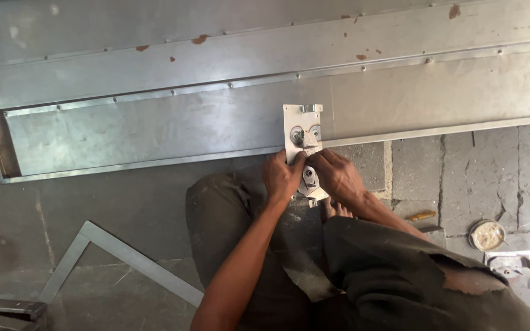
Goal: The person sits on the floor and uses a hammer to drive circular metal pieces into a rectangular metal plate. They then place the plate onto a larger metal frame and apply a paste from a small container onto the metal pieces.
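Note:
A small rectangular metal lock plate [294,122] with round fittings and a small bracket at its top lies on the lower edge of a long sheet-metal door panel [154,129]. My left hand [282,178] grips the plate's lower left side. My right hand [337,175] holds its lower right side, fingers pressed on a round part near the middle. Both hands meet over the plate's lower half and hide it. I crouch over it, with my knees in dark trousers below.
A metal angle frame [124,254] lies on the concrete floor at lower left. A round tin [487,235] with pale contents, a wooden-handled tool [421,216] and several small metal parts [516,266] sit at right. Toes of my foot [337,211] show under the hands.

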